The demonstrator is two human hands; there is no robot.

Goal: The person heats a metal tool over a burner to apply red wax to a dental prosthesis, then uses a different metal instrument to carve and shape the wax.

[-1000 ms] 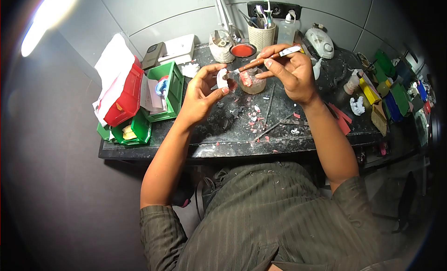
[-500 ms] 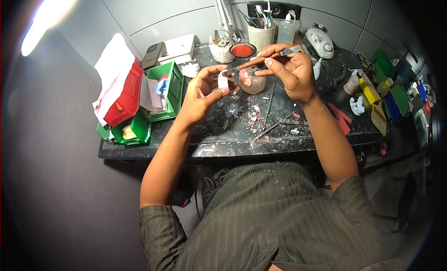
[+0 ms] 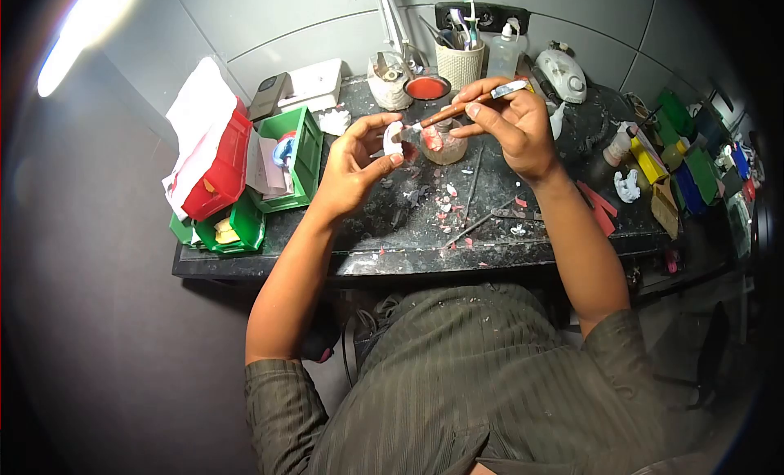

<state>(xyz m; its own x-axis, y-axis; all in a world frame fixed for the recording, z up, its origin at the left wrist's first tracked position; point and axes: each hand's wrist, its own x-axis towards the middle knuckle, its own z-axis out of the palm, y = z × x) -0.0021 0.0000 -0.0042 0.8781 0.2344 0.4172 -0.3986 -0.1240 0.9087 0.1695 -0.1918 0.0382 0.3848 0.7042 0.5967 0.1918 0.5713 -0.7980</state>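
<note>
My left hand [image 3: 357, 160] pinches a small white and pink dental cast [image 3: 394, 138] between thumb and fingertips, holding it above the bench. In my right hand [image 3: 514, 128] is a wax knife [image 3: 447, 113] with a brown handle, gripped like a pen. Its thin front blade points left at the cast; whether the tip touches is too small to tell. The flat metal rear end sticks out past my right fingers. Behind and below the knife stands a glass jar [image 3: 445, 151], with a red and white lump [image 3: 432, 138] at its left side.
The dark bench [image 3: 367, 258] carries pink and white scraps and thin metal tools [image 3: 474, 228]. A round dish of red wax [image 3: 427, 88] and a woven cup [image 3: 459, 66] stand behind. Green bins [image 3: 306, 160] are at left, red sheets [image 3: 600, 209] and a white lump [image 3: 626, 186] at right.
The wax knife has shifted slightly right and turned, so its front blade and rear end catch more light. The left hand and the dental cast have barely moved.
</note>
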